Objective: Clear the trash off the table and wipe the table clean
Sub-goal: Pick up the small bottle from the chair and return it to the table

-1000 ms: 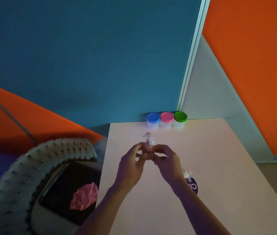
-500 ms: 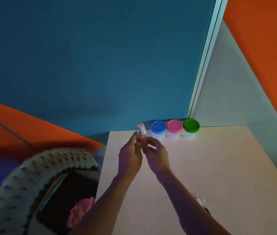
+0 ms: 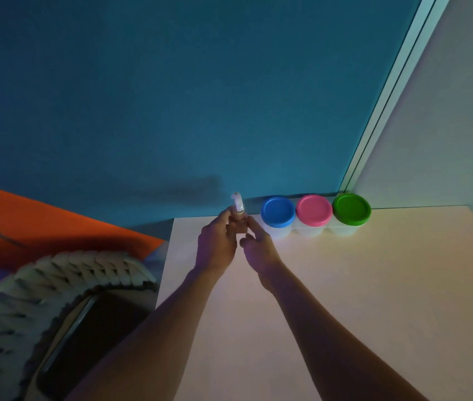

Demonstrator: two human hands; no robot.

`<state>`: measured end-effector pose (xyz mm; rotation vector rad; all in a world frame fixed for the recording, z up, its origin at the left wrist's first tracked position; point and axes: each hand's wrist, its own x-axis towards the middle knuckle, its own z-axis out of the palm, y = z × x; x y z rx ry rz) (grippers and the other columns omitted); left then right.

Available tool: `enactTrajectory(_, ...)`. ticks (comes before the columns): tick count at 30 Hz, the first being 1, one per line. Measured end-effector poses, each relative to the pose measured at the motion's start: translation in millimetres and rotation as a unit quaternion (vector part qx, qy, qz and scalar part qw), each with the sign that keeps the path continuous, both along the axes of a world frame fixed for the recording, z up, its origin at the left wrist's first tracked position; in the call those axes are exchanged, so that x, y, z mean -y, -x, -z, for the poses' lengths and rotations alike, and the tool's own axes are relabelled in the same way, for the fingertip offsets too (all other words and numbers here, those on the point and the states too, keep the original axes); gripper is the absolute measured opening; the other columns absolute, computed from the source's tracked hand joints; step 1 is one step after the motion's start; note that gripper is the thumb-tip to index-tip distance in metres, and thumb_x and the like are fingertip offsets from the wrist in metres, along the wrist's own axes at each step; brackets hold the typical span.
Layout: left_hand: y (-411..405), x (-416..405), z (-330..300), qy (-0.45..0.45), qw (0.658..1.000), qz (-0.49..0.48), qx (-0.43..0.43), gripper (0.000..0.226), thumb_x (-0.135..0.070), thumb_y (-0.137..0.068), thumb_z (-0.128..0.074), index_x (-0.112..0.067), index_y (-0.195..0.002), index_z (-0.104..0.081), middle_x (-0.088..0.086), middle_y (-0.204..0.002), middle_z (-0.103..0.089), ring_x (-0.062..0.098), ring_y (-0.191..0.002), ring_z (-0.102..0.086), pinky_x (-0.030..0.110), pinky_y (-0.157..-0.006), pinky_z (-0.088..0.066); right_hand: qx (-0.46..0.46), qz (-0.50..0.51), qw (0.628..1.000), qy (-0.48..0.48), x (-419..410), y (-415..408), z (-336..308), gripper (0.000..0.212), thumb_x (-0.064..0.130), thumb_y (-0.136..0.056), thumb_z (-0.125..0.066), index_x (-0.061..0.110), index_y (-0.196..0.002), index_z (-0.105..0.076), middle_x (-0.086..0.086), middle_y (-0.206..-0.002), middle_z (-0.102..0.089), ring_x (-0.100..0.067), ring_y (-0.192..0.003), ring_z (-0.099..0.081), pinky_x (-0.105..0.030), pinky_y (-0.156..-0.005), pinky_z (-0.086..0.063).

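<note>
A small bottle with a white spray nozzle (image 3: 237,203) is upright at the far left of the pale table (image 3: 359,299), just left of the blue-lidded tub. My left hand (image 3: 217,241) grips the bottle's body, which hides most of it. My right hand (image 3: 258,248) is beside it on the right. Its fingers are loose, with one fingertip against the bottle's lower side and the thumb apart from it. I cannot tell whether the bottle's base rests on the table.
Three white tubs stand in a row against the back wall, with blue (image 3: 277,212), pink (image 3: 314,210) and green (image 3: 351,208) lids. A woven basket (image 3: 64,273) with a dark liner (image 3: 93,337) sits left of the table. A teal wall rises close behind.
Both hands carried the bottle from the table's middle to the far left edge beside the tubs. My right hand loosened its hold. The pink cloth and the scrap on the table have left the view.
</note>
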<state>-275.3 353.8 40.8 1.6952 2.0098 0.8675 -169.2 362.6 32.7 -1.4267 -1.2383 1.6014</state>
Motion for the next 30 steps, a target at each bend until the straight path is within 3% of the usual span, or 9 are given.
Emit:
enactTrajectory(3, 5.6, -16.2, 17.5, 0.016, 1.000, 0.006, -0.003, 0.033, -0.014, -0.101, -0.059, -0.022, -0.133, -0.061, -0.001, -0.120, -0.073, 0.026, -0.109, -0.069, 0.027, -0.092, -0.052, -0.003, 0.007, 1.000, 0.014, -15.7, 1.0, 15.9, 0.061, -0.013, -0.086, -0.036, 0.028, -0.126, -0.057, -0.002, -0.119, -0.065, -0.014, -0.104, -0.056, -0.026, -0.089, -0.039)
enactTrajectory(8, 8.6, -35.6, 40.2, 0.021, 1.000, 0.016, -0.010, 0.025, -0.019, -0.103, -0.056, -0.020, -0.127, -0.064, 0.000, -0.118, -0.073, 0.027, -0.106, -0.070, 0.033, -0.091, -0.054, 0.014, 0.014, 1.000, 0.014, -29.5, 6.7, 40.9, 0.063, -0.012, -0.084, -0.036, 0.024, -0.133, -0.055, -0.004, -0.127, -0.062, -0.022, -0.123, -0.055, -0.034, -0.102, -0.041)
enactTrajectory(14, 7.8, -51.0, 62.0, 0.054, 0.998, 0.013, -0.007, 0.024, -0.020, -0.102, -0.051, -0.024, -0.122, -0.064, 0.000, -0.118, -0.073, 0.030, -0.106, -0.068, 0.040, -0.090, -0.057, 0.042, 0.028, 0.999, -0.007, -37.3, 11.4, 58.3, 0.062, -0.009, -0.082, -0.037, 0.023, -0.133, -0.054, -0.001, -0.125, -0.063, -0.020, -0.120, -0.057, -0.039, -0.108, -0.042)
enactTrajectory(20, 5.9, -55.5, 71.2, 0.060, 0.998, 0.014, -0.005, 0.030, -0.016, -0.102, -0.050, -0.025, -0.129, -0.060, 0.001, -0.124, -0.071, 0.032, -0.112, -0.066, 0.040, -0.094, -0.055, 0.038, 0.047, 0.997, -0.036, -41.1, 12.5, 70.2, 0.062, -0.007, -0.075, -0.038, 0.021, -0.127, -0.058, 0.001, -0.120, -0.066, -0.018, -0.115, -0.059, -0.045, -0.107, -0.045)
enactTrajectory(25, 5.6, -50.0, 72.1, 0.070, 0.997, 0.026, 0.005, 0.029, -0.017, -0.101, -0.049, -0.026, -0.127, -0.059, -0.001, -0.122, -0.071, 0.031, -0.110, -0.066, 0.040, -0.091, -0.055, 0.046, 0.054, 0.997, -0.038, -34.3, 13.1, 72.8, 0.067, 0.010, -0.065, -0.037, 0.027, -0.126, -0.058, 0.003, -0.120, -0.066, -0.017, -0.116, -0.058, -0.045, -0.106, -0.046)
enactTrajectory(30, 5.2, -50.9, 65.7, 0.107, 0.993, 0.039, -0.003, 0.036, -0.021, -0.103, -0.049, -0.026, -0.139, -0.051, 0.002, -0.130, -0.068, 0.031, -0.116, -0.063, 0.038, -0.096, -0.052, 0.058, 0.039, 0.998, -0.007, -34.0, 9.6, 62.9, 0.064, 0.004, -0.077, -0.039, 0.025, -0.137, -0.050, 0.004, -0.126, -0.061, -0.021, -0.123, -0.054, -0.045, -0.110, -0.043)
